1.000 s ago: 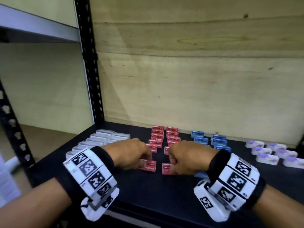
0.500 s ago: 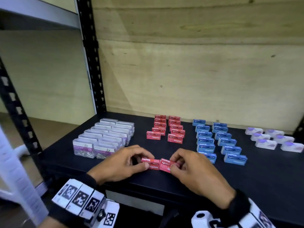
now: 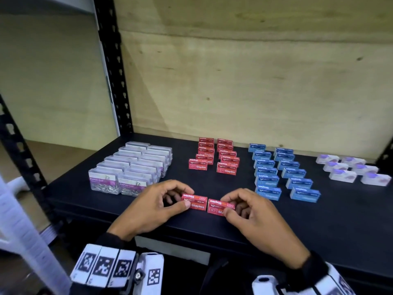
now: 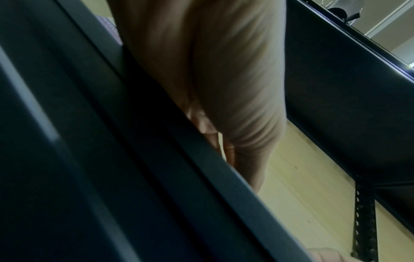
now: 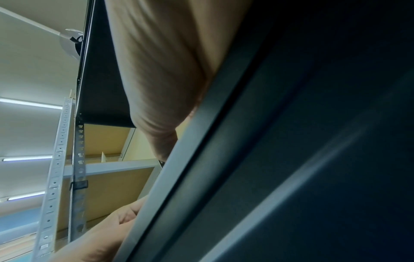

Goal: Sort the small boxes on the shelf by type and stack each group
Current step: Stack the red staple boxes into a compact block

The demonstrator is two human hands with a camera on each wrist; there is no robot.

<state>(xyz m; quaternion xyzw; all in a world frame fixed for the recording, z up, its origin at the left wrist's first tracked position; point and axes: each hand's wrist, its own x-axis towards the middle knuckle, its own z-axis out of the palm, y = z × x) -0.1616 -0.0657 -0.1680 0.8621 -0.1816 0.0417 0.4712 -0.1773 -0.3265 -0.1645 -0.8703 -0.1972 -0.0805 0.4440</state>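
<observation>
On the black shelf [image 3: 212, 228] near its front edge lie two red staples boxes side by side. My left hand [image 3: 158, 206] pinches the left red box [image 3: 196, 202] between thumb and fingers. My right hand [image 3: 249, 211] pinches the right red box [image 3: 219, 206] the same way. Behind them stand two rows of red staples boxes [image 3: 214, 156]. Clear paper-clip boxes [image 3: 131, 167] fill the left, blue boxes [image 3: 282, 173] the right, white-and-purple boxes [image 3: 353, 170] the far right. The wrist views show only my left palm [image 4: 212, 70], my right palm [image 5: 161, 70] and the shelf's edge.
A black perforated upright [image 3: 110, 67] stands at the shelf's left back corner, another [image 3: 19, 154] at the front left. A plywood panel [image 3: 255, 81] closes the back. A white slanted bar [image 3: 23, 241] sits low at the left.
Both hands have drawn back from the red rows toward the front edge, each bringing a red staples box. The two boxes now lie slightly apart. The head view has pulled back.
</observation>
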